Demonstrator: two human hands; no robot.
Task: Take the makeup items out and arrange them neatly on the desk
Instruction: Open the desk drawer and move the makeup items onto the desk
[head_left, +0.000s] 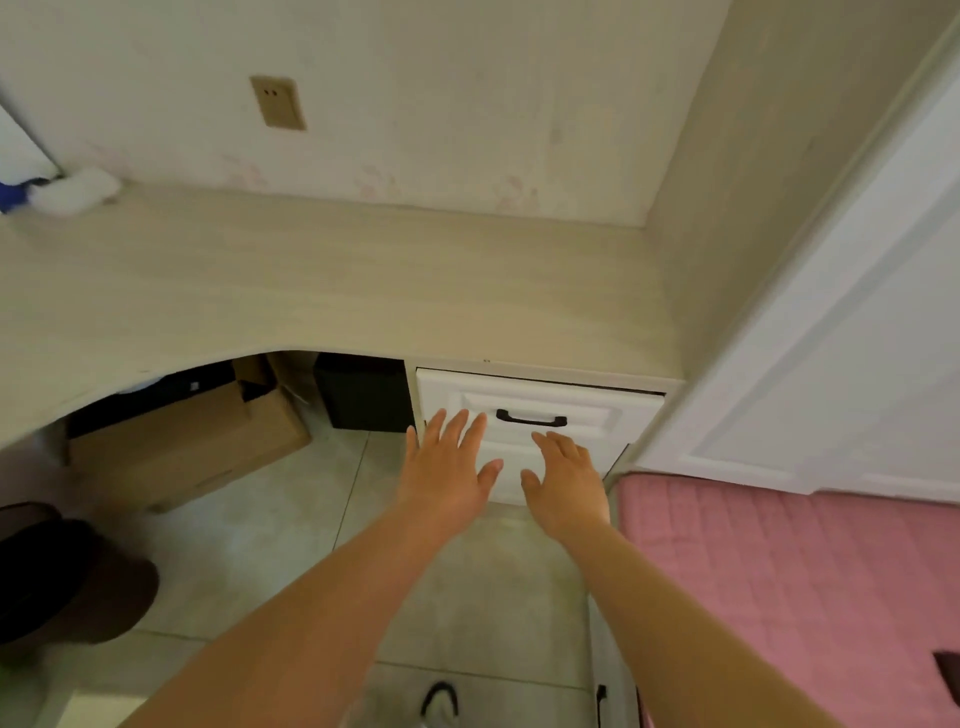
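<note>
Below the pale desk (332, 291), both hands, left (447, 473) and right (569, 480), spread empty, perhaps touching the drawer (587, 415).

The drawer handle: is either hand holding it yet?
No. Both the left hand and the right hand are spread open just below the black drawer handle, touching nothing.
</note>
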